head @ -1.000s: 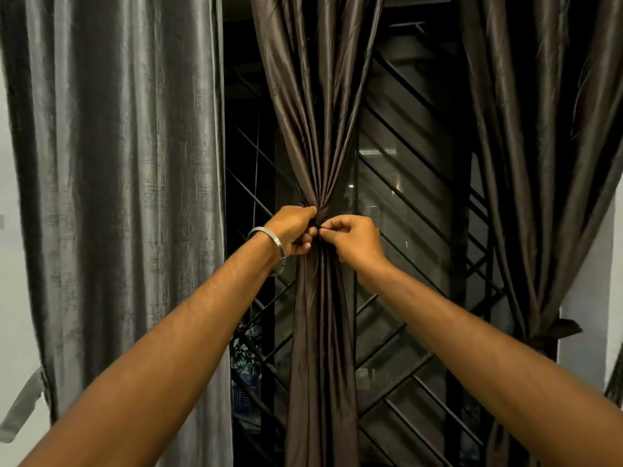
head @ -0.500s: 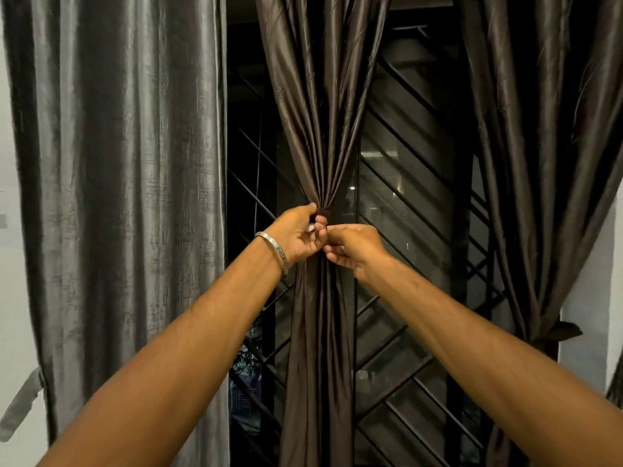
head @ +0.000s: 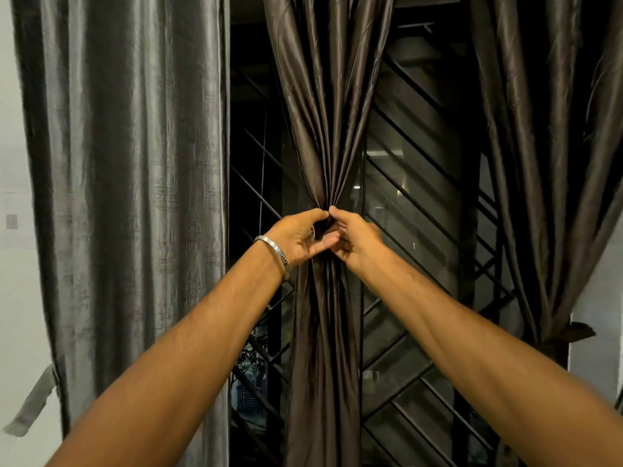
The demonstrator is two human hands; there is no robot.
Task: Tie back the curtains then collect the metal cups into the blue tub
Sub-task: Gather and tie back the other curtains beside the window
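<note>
A dark brown satin curtain point(head: 325, 106) hangs in the middle of the window, gathered into a narrow waist. My left hand point(head: 298, 235), with a steel bangle on the wrist, and my right hand point(head: 354, 239) meet at that waist. Both pinch the dark tie-back band point(head: 324, 227) wrapped around the gathered cloth, fingertips touching above it. Most of the band is hidden by my fingers. No metal cups or blue tub are in view.
A grey curtain point(head: 128, 183) hangs loose at the left with a grey strap point(head: 32, 404) dangling by the wall. A second brown curtain point(head: 556, 156) at the right is tied back low down. Behind is a window grille point(head: 421, 230) with diagonal bars.
My hands have shifted at the curtain's waist: the fingertips now come together above the band, and the left thumb has swung under it. The view has moved a little closer.
</note>
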